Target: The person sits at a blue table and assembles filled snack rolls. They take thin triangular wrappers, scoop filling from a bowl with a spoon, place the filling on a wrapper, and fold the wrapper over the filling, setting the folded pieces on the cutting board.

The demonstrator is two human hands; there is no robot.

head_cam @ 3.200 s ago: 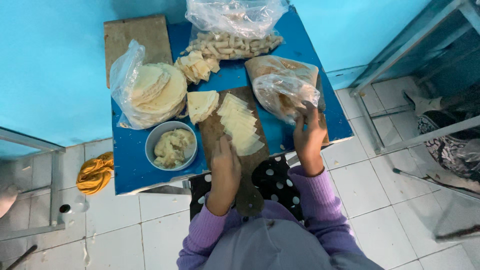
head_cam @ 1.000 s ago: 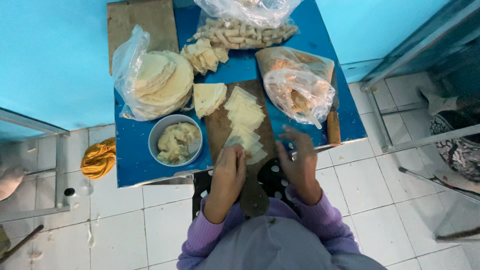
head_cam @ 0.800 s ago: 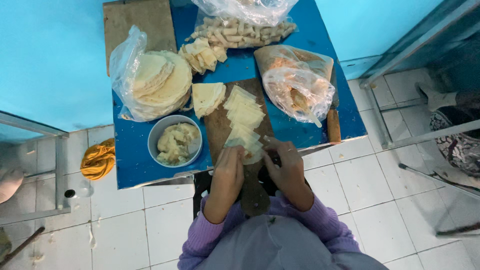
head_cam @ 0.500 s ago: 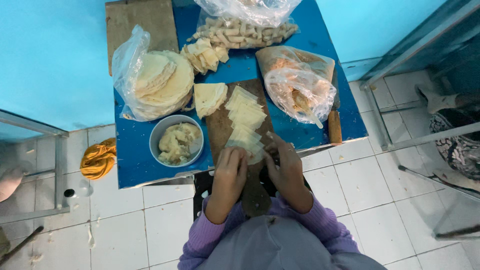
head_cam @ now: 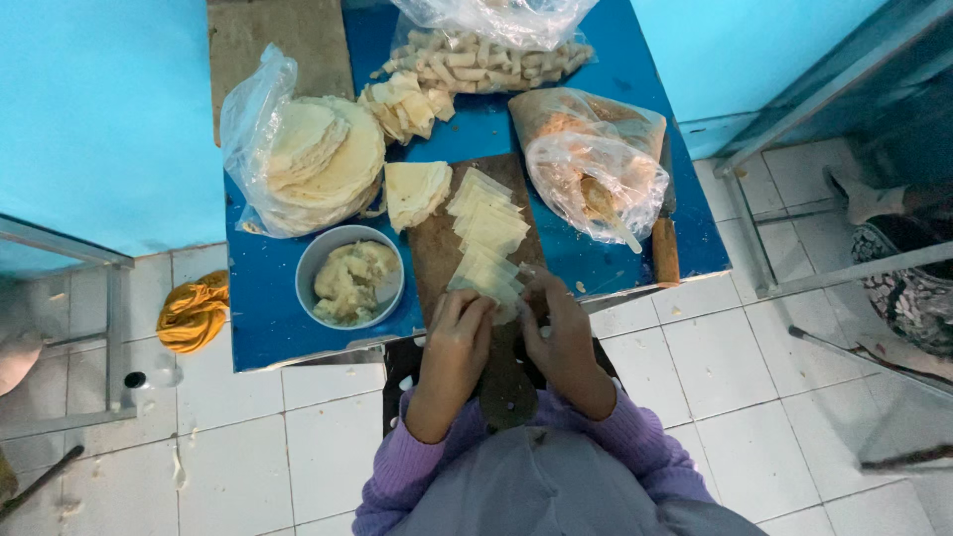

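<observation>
Wrapper strip: a pale dough strip [head_cam: 493, 286] lies at the near end of the wooden board [head_cam: 437, 260], centre of the frame, under both hands.
Left hand [head_cam: 455, 342]: fingers curled down onto the strip's left edge, pinching it.
Right hand [head_cam: 558, 333]: fingers closed on the strip's right edge.
Doing it well: my judgement is to keep both pinches even and light so the thin sheet does not tear.
Stack: more cut strips [head_cam: 483, 216] just above.
Bowl: grey bowl of filling [head_cam: 350, 277] left of the board.
Surface: blue surface [head_cam: 268, 318], bagged round sheets [head_cam: 316, 164] at upper left.
</observation>
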